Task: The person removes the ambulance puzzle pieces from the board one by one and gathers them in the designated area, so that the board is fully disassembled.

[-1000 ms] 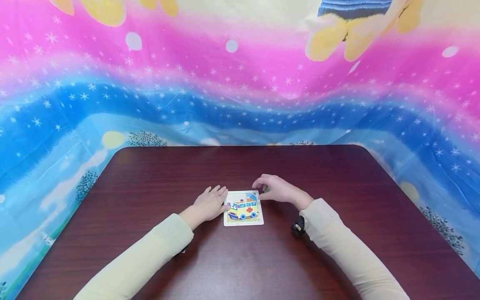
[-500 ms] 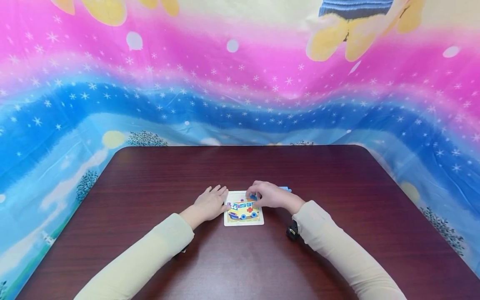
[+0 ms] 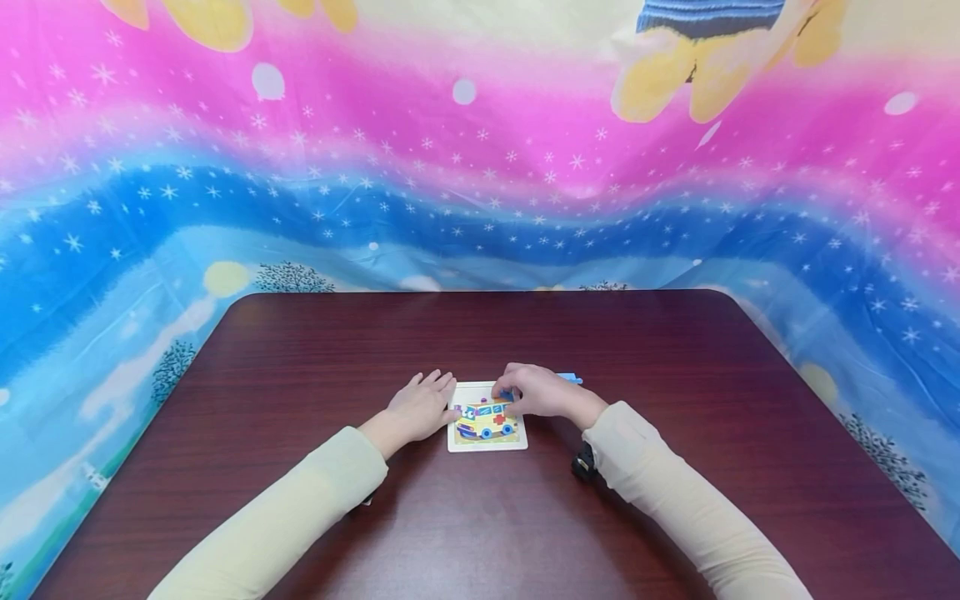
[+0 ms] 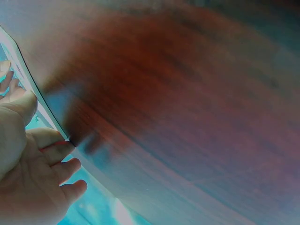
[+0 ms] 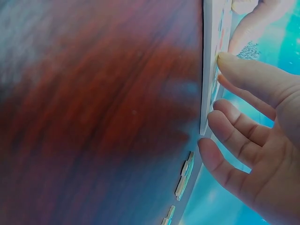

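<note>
A white-framed jigsaw puzzle [image 3: 487, 448] with a cartoon ambulance picture lies flat on the dark wooden table [image 3: 480, 517]. My left hand [image 3: 418, 408] rests at its left edge with fingers extended, the thumb over the frame. Curled over the upper right corner, my right hand [image 3: 542, 390] pinches a puzzle piece against the board; the fingers mostly hide that piece. In the right wrist view, the thumb [image 5: 234, 65] touches the board's face. The upper left of the picture area looks pale and bare.
Beyond my right hand lies a loose blue puzzle piece [image 3: 572, 378]. The right wrist view shows loose pieces [image 5: 185, 178] beside the board. A colourful patterned cloth [image 3: 480, 192] hangs behind the table's far edge.
My right hand has moved left and slightly nearer, from beside the board onto its upper right corner, uncovering the blue piece behind it. My left hand has stayed still.
</note>
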### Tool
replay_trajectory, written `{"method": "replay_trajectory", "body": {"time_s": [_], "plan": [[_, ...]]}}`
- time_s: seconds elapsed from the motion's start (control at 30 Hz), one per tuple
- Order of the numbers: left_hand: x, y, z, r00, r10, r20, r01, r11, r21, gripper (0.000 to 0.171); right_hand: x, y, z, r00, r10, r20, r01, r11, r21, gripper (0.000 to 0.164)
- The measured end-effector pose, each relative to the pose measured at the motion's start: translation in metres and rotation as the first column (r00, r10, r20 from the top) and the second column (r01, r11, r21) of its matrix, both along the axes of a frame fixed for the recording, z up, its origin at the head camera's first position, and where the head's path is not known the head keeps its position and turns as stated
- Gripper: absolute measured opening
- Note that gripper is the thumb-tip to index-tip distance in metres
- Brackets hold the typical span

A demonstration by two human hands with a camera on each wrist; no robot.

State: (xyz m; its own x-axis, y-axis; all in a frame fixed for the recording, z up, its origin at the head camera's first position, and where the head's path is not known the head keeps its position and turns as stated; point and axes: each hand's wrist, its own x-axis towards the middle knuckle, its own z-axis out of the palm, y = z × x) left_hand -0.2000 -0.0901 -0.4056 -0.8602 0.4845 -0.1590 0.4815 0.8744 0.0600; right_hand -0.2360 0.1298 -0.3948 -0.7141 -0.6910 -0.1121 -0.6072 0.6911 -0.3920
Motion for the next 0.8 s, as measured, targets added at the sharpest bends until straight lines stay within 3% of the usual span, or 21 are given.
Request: {"method": "replay_trajectory", "body": {"time_s": [0.47, 0.8], "plan": [[0.0004, 0.0001, 0.0011, 1.0, 0.004, 0.002, -0.004, 1.0, -0.004, 0.061, 0.0017, -0.0018, 0.0014, 1.0, -0.005, -0.018, 0.005, 1.0, 0.03, 0.026], [0.0009, -0.0003, 0.001, 1.0, 0.003, -0.005, -0.003, 1.0, 0.005, 0.06, 0.0003, -0.0022, 0.0005, 0.999, -0.039, 0.008, 0.039, 0.999, -0.01, 0.021]]}}
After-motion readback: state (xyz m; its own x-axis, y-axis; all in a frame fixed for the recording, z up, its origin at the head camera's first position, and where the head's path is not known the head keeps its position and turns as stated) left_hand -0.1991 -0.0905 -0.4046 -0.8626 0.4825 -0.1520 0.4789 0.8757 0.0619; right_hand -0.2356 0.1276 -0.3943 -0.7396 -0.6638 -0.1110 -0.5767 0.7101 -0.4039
